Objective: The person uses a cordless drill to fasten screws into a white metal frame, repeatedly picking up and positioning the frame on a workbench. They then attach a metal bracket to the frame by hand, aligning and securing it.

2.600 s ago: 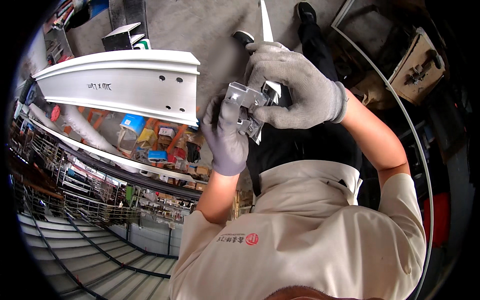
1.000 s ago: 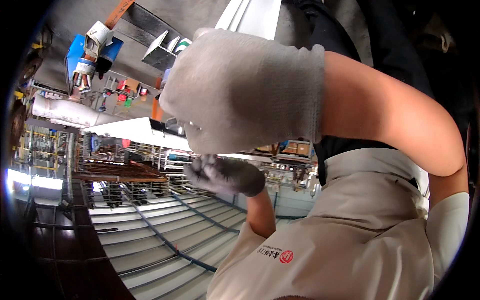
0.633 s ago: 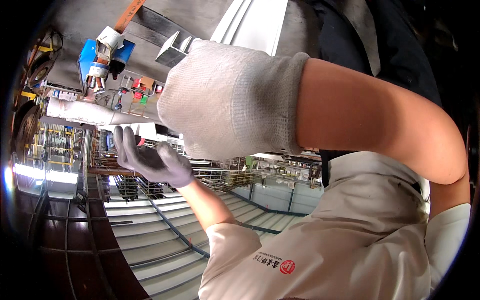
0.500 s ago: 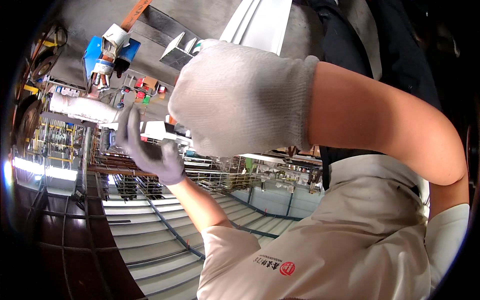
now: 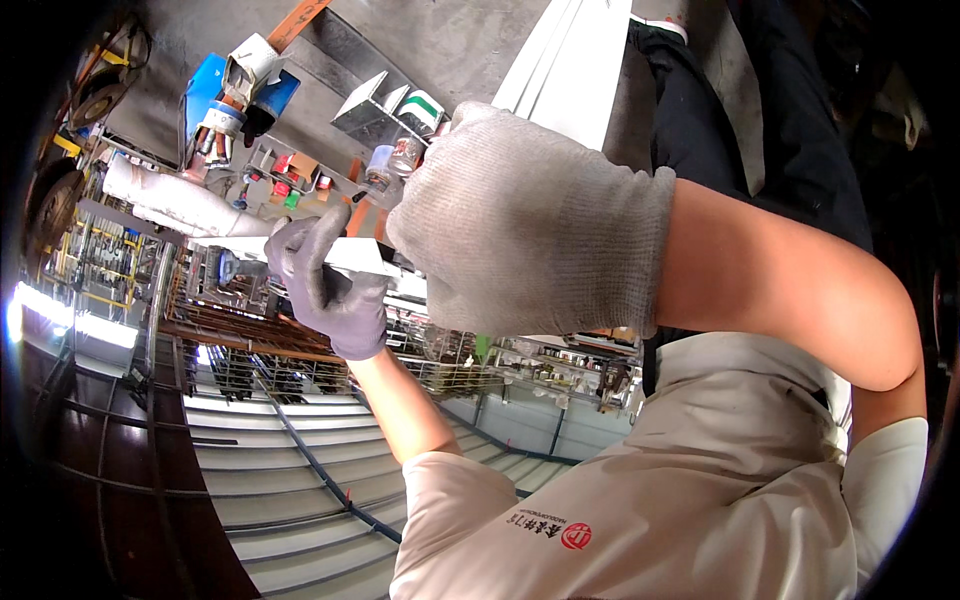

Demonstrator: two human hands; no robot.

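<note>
My right hand (image 5: 530,225), in a grey knit glove, is closed in a fist with its back up. Its fingers are hidden underneath, so what it holds does not show. Beyond the fist runs a long white ridged profile (image 5: 575,75), its near end covered by the hand. Farther left is my left hand (image 5: 330,285), in a grey-purple glove, with thumb and fingers curved and apart. Its fingers overlap a shorter white bar (image 5: 355,255); whether they touch it I cannot tell. A clear cup (image 5: 379,170) and a small jar (image 5: 405,155) stand left of the fist.
An open metal channel (image 5: 365,105) lies beyond the jar. At the far left are a blue box (image 5: 203,90), a taped white bundle (image 5: 165,198) and an orange strip (image 5: 298,22). Racks (image 5: 110,265) of long stock stand at the left. My trouser legs (image 5: 690,110) show at upper right.
Both hands have shifted right in view, the fist also slightly down. My left fingers have drawn in and now overlap the white bar. The cup and jar have come into sight.
</note>
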